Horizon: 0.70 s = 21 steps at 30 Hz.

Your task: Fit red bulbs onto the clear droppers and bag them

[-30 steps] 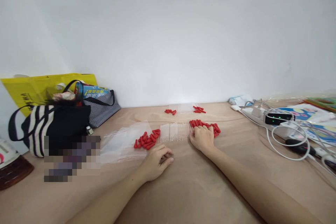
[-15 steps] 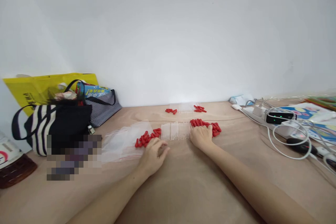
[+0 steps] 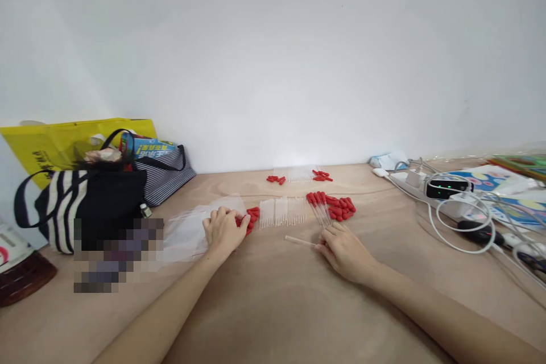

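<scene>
My right hand [image 3: 347, 250] pinches one end of a thin clear glass dropper tube [image 3: 298, 240], which points left above the table. Just beyond that hand lie several droppers with red rubber bulbs [image 3: 316, 198] fitted, beside a heap of loose bulbs [image 3: 341, 209]. At the left pile of red bulbs [image 3: 253, 214], my left hand [image 3: 225, 230] has its fingers closed on a red rubber bulb, partly hidden by the fingers. Between the two red piles, a row of bare clear tubes [image 3: 281, 211] lies side by side.
Clear plastic bags [image 3: 183, 233] lie left of the left hand. Farther left stand a black bag [image 3: 106, 205] and a striped bag [image 3: 168, 176]. Smaller groups of tubes [image 3: 294, 174] and bulbs lie near the wall. White cables [image 3: 443, 239] and a power strip [image 3: 405, 185] occupy the right side.
My right hand has drawn back toward me from the tube row, now with a clear tube. My left hand has shifted left and closed its fingers at the bulb pile.
</scene>
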Available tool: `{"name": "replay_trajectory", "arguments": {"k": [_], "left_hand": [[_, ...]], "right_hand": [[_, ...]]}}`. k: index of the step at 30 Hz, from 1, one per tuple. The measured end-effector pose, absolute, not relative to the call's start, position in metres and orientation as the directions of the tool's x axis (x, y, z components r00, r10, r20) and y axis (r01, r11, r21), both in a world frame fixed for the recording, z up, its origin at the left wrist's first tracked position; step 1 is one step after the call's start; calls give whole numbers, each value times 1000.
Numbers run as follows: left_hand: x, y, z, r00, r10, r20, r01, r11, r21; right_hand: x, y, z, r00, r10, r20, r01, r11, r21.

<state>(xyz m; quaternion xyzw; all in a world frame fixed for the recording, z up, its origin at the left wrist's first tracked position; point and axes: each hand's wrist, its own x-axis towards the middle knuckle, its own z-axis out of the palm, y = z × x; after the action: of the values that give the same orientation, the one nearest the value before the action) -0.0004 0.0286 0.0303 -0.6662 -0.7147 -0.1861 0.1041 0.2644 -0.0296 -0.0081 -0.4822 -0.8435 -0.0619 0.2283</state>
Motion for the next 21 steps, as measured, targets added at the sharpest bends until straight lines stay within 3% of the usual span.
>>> {"name": "replay_trajectory", "arguments": {"k": [3, 6, 8, 12, 17, 21], "left_hand": [[2, 30, 31, -102, 903, 418, 983, 28, 180], [7, 26, 31, -13, 875, 485, 938, -158, 310], [13, 17, 29, 174, 844, 508, 858, -383, 343], [27, -5, 19, 566, 724, 394, 701, -674, 232], [32, -12, 8, 536, 768, 350, 668, -639, 381], [31, -8, 8, 507, 810, 296, 674, -586, 449]], "right_hand": [[262, -26, -8, -434, 792, 429, 816, 548, -186], [260, -24, -7, -418, 796, 438, 785, 559, -267], [257, -23, -7, -392, 807, 441, 759, 555, -341], [251, -19, -11, -359, 848, 391, 712, 519, -472], [246, -15, -10, -306, 913, 269, 714, 407, -570], [241, -15, -8, -257, 940, 224, 768, 339, -543]]}}
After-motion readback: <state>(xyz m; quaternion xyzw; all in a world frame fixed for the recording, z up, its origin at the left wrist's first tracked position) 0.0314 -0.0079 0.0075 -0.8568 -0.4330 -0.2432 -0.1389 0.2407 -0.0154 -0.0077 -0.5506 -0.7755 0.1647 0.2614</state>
